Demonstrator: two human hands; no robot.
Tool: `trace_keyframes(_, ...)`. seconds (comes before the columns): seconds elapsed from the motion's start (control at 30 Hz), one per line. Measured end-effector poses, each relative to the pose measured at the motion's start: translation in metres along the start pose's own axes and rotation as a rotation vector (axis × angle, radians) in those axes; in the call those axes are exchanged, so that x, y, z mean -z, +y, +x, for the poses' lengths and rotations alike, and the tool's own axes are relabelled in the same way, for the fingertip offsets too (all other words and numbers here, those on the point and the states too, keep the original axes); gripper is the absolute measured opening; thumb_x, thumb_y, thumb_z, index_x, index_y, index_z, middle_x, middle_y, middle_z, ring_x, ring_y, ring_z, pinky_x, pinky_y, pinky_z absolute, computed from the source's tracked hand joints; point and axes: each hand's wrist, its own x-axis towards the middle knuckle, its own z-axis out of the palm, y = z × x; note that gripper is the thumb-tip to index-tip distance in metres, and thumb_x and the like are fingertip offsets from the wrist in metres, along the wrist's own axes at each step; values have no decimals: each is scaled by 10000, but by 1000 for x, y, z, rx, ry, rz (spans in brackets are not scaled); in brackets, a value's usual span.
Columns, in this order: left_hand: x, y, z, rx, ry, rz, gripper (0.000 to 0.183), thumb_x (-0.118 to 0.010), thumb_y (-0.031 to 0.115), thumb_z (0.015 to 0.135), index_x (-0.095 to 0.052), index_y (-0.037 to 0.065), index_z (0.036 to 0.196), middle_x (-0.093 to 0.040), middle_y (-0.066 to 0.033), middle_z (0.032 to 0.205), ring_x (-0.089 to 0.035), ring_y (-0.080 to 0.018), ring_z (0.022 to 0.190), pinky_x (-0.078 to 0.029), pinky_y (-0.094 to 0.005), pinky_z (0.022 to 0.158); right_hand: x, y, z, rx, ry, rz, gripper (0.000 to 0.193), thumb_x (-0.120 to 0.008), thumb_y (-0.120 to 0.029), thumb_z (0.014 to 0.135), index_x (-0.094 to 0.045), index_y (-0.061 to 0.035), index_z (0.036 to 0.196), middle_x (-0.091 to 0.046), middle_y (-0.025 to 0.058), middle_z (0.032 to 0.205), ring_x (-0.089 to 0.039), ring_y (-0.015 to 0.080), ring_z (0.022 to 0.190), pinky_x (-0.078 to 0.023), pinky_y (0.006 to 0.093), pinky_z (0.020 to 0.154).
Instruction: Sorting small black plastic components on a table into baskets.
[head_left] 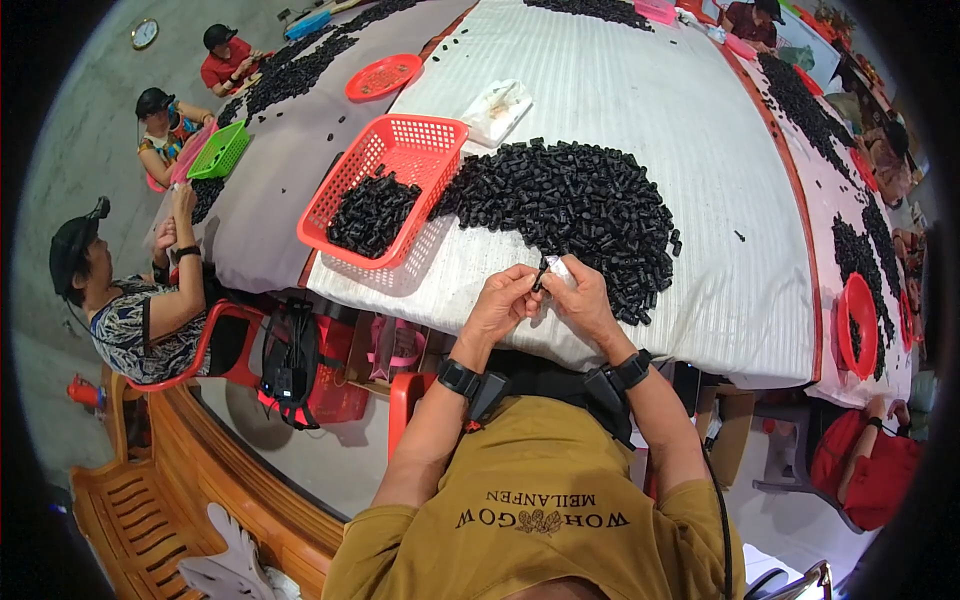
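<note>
My left hand pinches a small black plastic piece at the near edge of a large heap of like pieces. My right hand meets it there, its fingers closed around the piece's other side. Something small and whitish shows by the right thumb and index finger; its kind is unclear. Left of the heap stands a red perforated plastic basket, part filled with black pieces.
The white-covered table spreads ahead. A crumpled white sheet and a red round tray lie beyond the basket. A co-worker sits at left near a green basket. At right stands a red basin.
</note>
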Motion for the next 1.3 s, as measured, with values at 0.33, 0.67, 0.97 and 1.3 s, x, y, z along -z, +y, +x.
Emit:
trace_keyframes(0.33, 0, -1, 0, -4, -54, 132, 160, -544, 171, 889, -536, 20, 938, -604, -86, 746, -566, -127, 583, -492, -240, 539, -3, 1, 1, 8, 21, -5, 233, -610, -227, 823, -548, -12, 759, -567, 25, 623, -501, 62, 560, -413, 233, 495)
trace_keyframes(0.67, -7, -4, 1, -91, 102, -144, 191, -542, 198, 889, -564, 11, 921, -580, -46, 790, -528, -114, 661, -463, -243, 632, -3, 7, 2, -19, 57, 28, 276, -633, -265, 807, -535, -16, 742, -508, 9, 574, -447, 63, 516, -377, 244, 460)
trace_keyframes(0.97, 4, -9, 3, -83, 21, -67, 185, -542, 196, 890, -564, 12, 894, -568, -41, 747, -520, -106, 631, -447, -241, 586, -2, 0, 0, -31, -7, 56, 260, -646, -253, 796, -544, -19, 748, -538, 7, 619, -458, 54, 563, -393, 235, 489)
trace_keyframes(1.3, 0, -4, 1, -35, -24, 22, 212, -546, 244, 889, -530, 38, 842, -542, -31, 699, -504, -108, 590, -447, -256, 563, -2, -14, 0, -54, -61, 120, 219, -628, -206, 808, -553, -9, 746, -566, 4, 617, -501, 52, 554, -406, 221, 482)
